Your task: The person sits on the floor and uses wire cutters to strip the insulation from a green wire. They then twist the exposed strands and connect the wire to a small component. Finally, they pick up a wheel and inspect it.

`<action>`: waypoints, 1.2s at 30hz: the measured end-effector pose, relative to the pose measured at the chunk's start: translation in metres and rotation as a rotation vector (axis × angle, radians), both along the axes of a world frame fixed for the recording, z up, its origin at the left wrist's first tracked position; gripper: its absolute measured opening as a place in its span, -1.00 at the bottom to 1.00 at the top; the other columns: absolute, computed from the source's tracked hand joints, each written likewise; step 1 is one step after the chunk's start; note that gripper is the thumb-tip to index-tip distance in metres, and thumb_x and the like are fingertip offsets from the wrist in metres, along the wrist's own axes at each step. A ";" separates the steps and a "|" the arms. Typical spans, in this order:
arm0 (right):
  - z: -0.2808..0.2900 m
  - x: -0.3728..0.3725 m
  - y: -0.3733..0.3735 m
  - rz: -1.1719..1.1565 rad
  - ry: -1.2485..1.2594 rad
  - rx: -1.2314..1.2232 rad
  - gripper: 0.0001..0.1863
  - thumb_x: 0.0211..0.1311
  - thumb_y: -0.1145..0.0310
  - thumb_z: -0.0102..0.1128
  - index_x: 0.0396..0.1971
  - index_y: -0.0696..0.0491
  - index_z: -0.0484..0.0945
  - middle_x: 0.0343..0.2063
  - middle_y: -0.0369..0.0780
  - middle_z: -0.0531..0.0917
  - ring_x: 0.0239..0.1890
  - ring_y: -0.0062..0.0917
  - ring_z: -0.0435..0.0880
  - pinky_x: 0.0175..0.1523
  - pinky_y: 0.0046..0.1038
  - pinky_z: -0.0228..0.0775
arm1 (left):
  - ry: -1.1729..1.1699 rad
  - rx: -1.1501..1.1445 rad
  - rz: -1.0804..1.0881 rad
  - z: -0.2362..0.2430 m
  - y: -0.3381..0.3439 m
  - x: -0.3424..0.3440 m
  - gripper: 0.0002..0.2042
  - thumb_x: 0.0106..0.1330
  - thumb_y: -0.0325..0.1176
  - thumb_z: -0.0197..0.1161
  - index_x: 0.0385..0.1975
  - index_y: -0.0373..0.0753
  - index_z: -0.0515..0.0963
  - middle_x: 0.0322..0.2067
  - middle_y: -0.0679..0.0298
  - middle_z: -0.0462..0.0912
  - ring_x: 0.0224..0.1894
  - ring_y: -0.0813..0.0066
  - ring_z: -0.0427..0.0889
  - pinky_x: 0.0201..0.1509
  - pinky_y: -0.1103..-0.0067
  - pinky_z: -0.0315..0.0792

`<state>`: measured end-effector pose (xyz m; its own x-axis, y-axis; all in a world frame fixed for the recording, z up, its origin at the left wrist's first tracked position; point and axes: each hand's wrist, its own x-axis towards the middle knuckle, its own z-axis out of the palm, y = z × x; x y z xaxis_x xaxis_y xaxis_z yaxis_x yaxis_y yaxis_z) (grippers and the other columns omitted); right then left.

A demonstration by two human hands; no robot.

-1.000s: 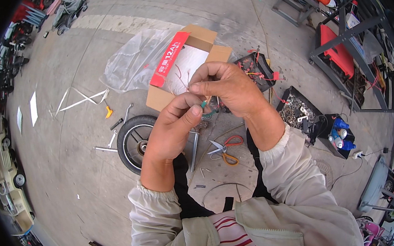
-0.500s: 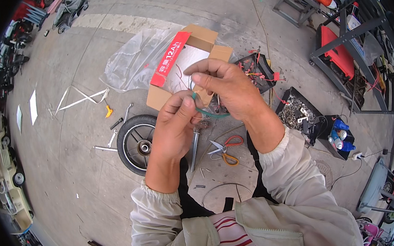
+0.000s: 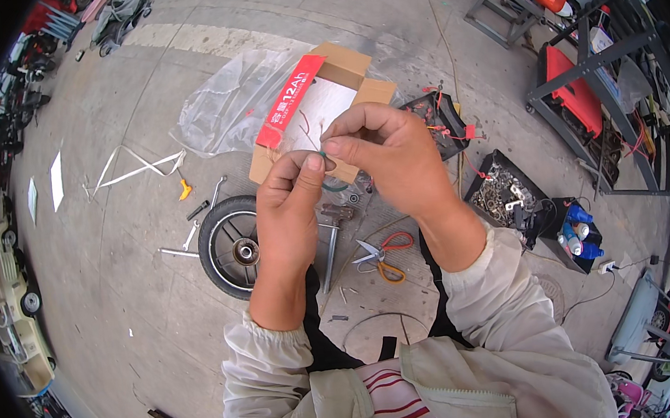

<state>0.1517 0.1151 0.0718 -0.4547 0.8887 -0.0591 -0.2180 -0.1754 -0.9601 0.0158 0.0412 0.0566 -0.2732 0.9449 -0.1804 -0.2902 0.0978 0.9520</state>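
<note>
I have both hands pinched on a thin green wire (image 3: pixel 336 184) above the cardboard box (image 3: pixel 341 70): left hand (image 3: pixel 290 205), right hand (image 3: pixel 391 158). It looks light, bendy; best pinched near its end.

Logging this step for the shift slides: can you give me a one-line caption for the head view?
Both hands, left hand and right hand, pinch a thin green wire above an open cardboard box, small wheel and scissors.

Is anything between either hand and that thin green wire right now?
Nothing visible. The left hand and right hand meet fingertip to fingertip on the green wire, held up above the cardboard box and small wheel.
</note>
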 end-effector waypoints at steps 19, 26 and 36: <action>-0.031 -0.017 -0.003 -0.185 0.243 -0.126 -0.92 0.24 0.56 0.12 -0.28 0.18 0.54 -0.43 -0.28 0.61 -0.42 -0.73 0.50 -0.30 -0.65 0.35 | -0.102 -0.185 -0.182 0.005 0.003 0.006 -0.80 0.44 -0.24 0.07 -0.35 -0.20 0.49 -0.53 0.46 0.39 -0.55 0.77 0.20 -0.50 0.77 0.08; -0.034 -0.014 0.005 -0.229 0.263 -0.126 -0.93 0.23 0.55 0.13 -0.30 0.19 0.55 -0.45 -0.27 0.61 -0.44 -0.71 0.46 -0.30 -0.64 0.33 | -0.126 -0.242 -0.224 0.009 0.005 0.007 -0.78 0.45 -0.18 0.06 -0.34 -0.19 0.49 -0.60 0.50 0.33 -0.61 0.79 0.14 -0.56 0.77 0.00; -0.017 -0.007 0.009 -0.052 0.330 -0.297 -0.90 0.23 0.53 0.17 -0.27 0.19 0.56 -0.43 -0.30 0.61 -0.44 -0.72 0.46 -0.32 -0.68 0.33 | -0.191 -0.139 -0.145 0.002 0.000 0.006 -0.79 0.47 -0.19 0.02 -0.33 -0.17 0.47 -0.61 0.49 0.31 -0.60 0.78 0.14 -0.53 0.76 0.05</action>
